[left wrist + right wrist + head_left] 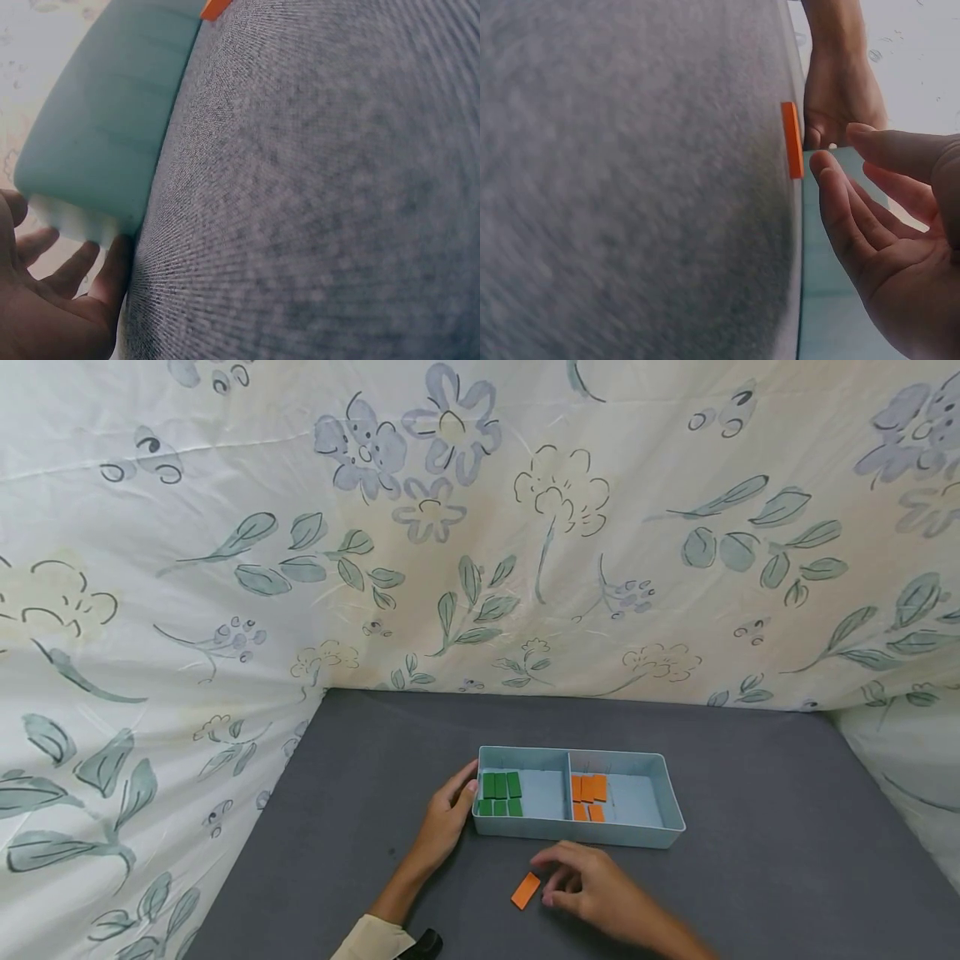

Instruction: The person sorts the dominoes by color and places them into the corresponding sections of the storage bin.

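A light blue two-compartment tray (585, 834) sits on the dark grey tabletop. Its left end is touched by the fingertips of my left hand (441, 828), which the left wrist view shows with fingers spread against the end wall. Green tiles (501, 786) lie in rows in the left compartment. Orange tiles (588, 789) lie against the divider in the right one. In front of the tray, a loose orange tile (526, 891) lies tilted on the table. My right hand (592, 889) is just right of it, fingers bent loosely, thumb and index finger apart, holding nothing.
The grey cloth-like table surface (765, 827) spreads around the tray. A floral-patterned fabric (480, 610) hangs behind the table and along its sides. A black band (424, 945) shows at the left wrist, beside a cream sleeve (372, 939).
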The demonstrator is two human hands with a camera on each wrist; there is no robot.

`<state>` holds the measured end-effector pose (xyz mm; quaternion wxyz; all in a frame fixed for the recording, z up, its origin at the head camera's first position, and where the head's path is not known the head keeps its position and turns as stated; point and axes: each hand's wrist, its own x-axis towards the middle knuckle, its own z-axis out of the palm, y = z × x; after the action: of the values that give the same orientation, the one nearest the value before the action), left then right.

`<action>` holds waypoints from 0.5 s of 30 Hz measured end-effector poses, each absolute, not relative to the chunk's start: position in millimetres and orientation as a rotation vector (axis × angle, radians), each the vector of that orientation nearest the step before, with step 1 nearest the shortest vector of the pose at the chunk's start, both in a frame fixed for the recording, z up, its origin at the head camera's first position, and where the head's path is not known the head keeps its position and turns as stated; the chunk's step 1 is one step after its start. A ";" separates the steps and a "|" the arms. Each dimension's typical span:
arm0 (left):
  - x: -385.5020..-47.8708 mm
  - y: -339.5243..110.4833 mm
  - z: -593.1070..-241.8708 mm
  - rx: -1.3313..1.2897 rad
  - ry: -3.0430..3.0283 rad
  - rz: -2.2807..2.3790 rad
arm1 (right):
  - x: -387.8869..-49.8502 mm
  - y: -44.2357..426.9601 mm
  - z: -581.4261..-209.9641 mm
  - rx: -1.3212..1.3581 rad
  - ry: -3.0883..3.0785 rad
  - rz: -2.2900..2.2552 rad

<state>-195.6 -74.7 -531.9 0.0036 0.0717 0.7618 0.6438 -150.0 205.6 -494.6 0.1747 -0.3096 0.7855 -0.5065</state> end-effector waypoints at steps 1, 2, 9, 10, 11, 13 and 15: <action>-195.5 -74.7 -531.6 0.225 2.386 2.020 | -149.8 204.6 -495.1 -0.872 2.207 -1.430; -195.5 -74.7 -531.3 0.224 2.385 2.019 | -149.6 203.5 -495.6 -0.870 2.190 -1.428; -195.3 -74.4 -530.6 0.227 2.380 2.020 | -148.1 198.4 -500.3 -0.888 2.176 -1.415; -195.3 -74.4 -530.8 0.226 2.381 2.019 | -148.4 198.0 -500.6 -0.883 2.182 -1.410; -195.4 -74.4 -531.0 0.224 2.381 2.019 | -149.0 197.6 -500.8 -0.871 2.186 -1.407; -195.5 -74.2 -531.3 0.217 2.385 2.016 | -151.0 196.9 -500.4 -0.844 2.195 -1.396; -195.5 -74.1 -531.4 0.210 2.385 2.015 | -152.8 196.2 -499.7 -0.824 2.207 -1.388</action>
<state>-195.5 -74.1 -531.4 0.0060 0.0670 0.7622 0.6438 -152.8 196.2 -499.7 0.2022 -0.2953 0.7905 -0.4971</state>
